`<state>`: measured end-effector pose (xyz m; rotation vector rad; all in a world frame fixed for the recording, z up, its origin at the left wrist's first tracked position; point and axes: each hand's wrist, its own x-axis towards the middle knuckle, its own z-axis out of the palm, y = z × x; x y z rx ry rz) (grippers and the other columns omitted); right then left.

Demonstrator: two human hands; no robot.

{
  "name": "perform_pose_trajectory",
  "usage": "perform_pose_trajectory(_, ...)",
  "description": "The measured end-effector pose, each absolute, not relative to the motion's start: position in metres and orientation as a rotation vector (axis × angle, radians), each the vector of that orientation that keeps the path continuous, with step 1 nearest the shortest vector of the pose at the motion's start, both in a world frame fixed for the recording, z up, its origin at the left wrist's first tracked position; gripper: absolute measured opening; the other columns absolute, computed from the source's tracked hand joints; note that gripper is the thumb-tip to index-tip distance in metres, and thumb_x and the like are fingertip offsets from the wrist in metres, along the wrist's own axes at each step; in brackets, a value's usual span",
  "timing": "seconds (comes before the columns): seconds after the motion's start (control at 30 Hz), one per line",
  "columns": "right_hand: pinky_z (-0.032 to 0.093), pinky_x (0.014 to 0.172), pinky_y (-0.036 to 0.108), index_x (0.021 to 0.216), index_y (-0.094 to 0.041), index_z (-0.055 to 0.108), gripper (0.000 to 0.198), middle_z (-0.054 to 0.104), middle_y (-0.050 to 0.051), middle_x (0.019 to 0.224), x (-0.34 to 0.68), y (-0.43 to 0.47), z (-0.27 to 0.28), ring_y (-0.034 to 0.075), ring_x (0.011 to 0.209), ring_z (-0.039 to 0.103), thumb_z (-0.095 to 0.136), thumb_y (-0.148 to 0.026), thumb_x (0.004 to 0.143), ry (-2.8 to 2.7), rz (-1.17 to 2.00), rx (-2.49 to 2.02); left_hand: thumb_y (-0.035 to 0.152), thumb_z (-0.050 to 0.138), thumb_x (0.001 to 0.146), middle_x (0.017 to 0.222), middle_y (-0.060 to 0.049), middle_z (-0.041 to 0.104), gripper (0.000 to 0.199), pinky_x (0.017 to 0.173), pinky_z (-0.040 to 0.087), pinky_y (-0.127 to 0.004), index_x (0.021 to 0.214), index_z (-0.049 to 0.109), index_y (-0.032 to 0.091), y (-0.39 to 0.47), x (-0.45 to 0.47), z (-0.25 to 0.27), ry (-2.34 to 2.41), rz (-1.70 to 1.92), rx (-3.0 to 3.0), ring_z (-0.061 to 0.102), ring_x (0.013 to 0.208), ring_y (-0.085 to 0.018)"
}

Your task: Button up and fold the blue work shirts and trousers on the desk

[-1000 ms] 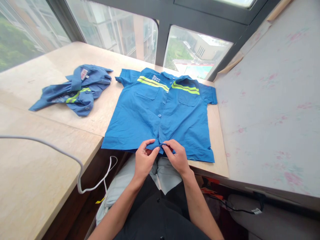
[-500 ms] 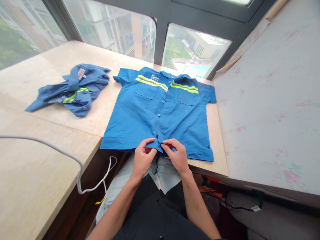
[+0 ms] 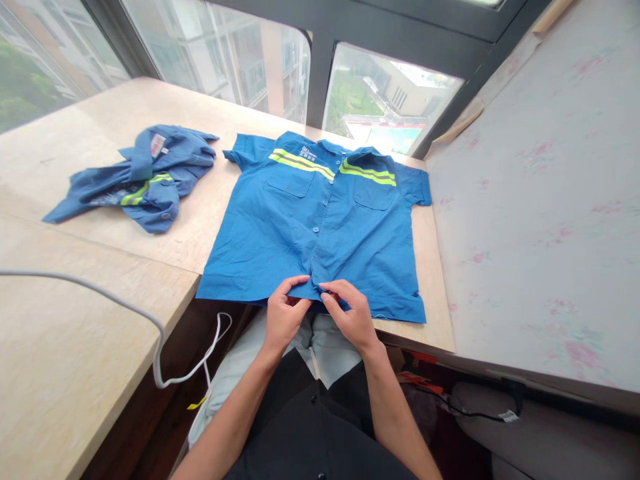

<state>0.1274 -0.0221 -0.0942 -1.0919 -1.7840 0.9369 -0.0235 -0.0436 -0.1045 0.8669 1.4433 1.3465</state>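
A blue short-sleeved work shirt (image 3: 280, 227) lies spread front side up, its collar toward the window and its hem at the near edge of the ledge. Yellow-and-grey reflective stripes cross its chest, and several buttons run down the front placket. My left hand (image 3: 286, 317) pinches the hem just left of the placket, thumb and forefinger on the cloth. My right hand (image 3: 351, 313) grips the bottom corner of the placket on the other side, close to the left fingertips. Whether a button sits between those fingers is hidden.
A second blue garment (image 3: 150, 173) lies crumpled to the left on the pale ledge (image 3: 115, 280). A white cable (image 3: 160, 347) hangs over the ledge's front edge. Window frames (image 3: 320, 73) stand behind, and a flowered wall panel (image 3: 540, 220) rises at the right.
Both hands have stayed at the hem. The hem corner between them has been drawn in, and the right fingers have closed farther over it. The view has shifted slightly.
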Motion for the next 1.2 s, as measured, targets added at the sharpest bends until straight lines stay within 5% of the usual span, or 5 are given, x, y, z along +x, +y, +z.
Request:
perform_pose_trajectory(0.23,0.055,0.078,0.032,0.133,-0.027,0.056,0.042,0.065,0.006,0.111,0.13,-0.023,-0.105,0.014,0.075,0.061,0.065,-0.031,0.092,-1.866,0.724,-1.057,0.018,0.066,0.067,0.096,-0.005,0.074,0.034,0.074,0.057,-0.026,0.1,0.07,0.015,-0.04,-0.022,-0.099,1.46,1.328,0.904,0.071,0.079,-0.017)
perform_pose_trajectory(0.4,0.055,0.076,0.031,0.103,-0.026,0.07,0.015,0.065,0.007,0.116,0.125,-0.019,-0.102,0.014,0.076,0.063,0.058,-0.025,0.096,-1.902,0.61,-1.031,0.023,0.072,0.067,0.084,-0.002,0.074,0.037,0.063,0.059,-0.026,0.103,0.067,0.014,-0.038,-0.021,-0.092,1.415,1.314,0.797,0.069,0.062,-0.015)
perform_pose_trajectory(0.6,0.053,0.078,0.03,0.088,-0.022,0.068,0.013,0.07,0.006,0.1,0.12,-0.016,-0.091,0.019,0.095,0.065,0.056,-0.022,0.094,-1.724,0.744,-1.143,0.032,0.08,0.066,0.079,-0.002,0.074,0.058,0.061,0.06,-0.027,0.117,0.062,0.013,-0.037,-0.018,-0.09,1.353,1.341,0.721,0.07,0.066,-0.017)
perform_pose_trajectory(0.83,0.049,0.061,0.025,0.089,-0.02,0.065,0.011,0.066,0.003,0.088,0.116,-0.014,-0.094,0.015,0.075,0.062,0.058,-0.028,0.091,-1.494,0.973,-1.303,0.032,0.08,0.069,0.076,-0.002,0.072,0.07,0.056,0.055,-0.023,0.133,0.055,0.016,-0.039,-0.021,-0.099,1.379,1.355,0.805,0.067,0.065,-0.016)
perform_pose_trajectory(1.2,0.053,0.072,0.028,0.093,-0.021,0.065,0.008,0.068,0.003,0.092,0.127,-0.013,-0.092,0.015,0.076,0.063,0.06,-0.027,0.091,-1.688,0.916,-1.129,0.031,0.082,0.068,0.077,0.001,0.069,0.064,0.063,0.053,-0.024,0.127,0.06,0.018,-0.033,-0.026,-0.108,1.246,1.403,0.783,0.064,0.065,-0.013)
